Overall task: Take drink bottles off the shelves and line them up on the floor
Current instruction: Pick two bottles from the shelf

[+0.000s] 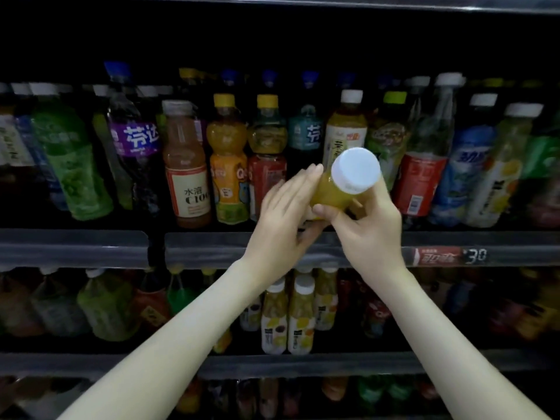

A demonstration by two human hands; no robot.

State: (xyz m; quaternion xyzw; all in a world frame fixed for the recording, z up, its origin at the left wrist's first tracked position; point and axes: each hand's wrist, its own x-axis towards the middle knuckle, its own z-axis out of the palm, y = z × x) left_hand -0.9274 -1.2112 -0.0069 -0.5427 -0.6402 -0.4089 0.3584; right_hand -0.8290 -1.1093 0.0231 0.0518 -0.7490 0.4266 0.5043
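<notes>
Juice bottle [333, 194] sits just above the shelf rail [212, 248], tipped cap-first toward you. Right hand [368, 228] wraps its body; left hand [281, 213] lies flat-fingered against its side. Clear the rail, upright it, then lower.

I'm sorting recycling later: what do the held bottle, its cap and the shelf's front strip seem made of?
Bottle: probably clear plastic, as the yellow drink shows through; glass cannot be ruled out.
Cap: opaque white plastic by its look, matte, no glare.
Strip: seemingly translucent grey plastic, with soft sheen and a price label showing at its right.
</notes>
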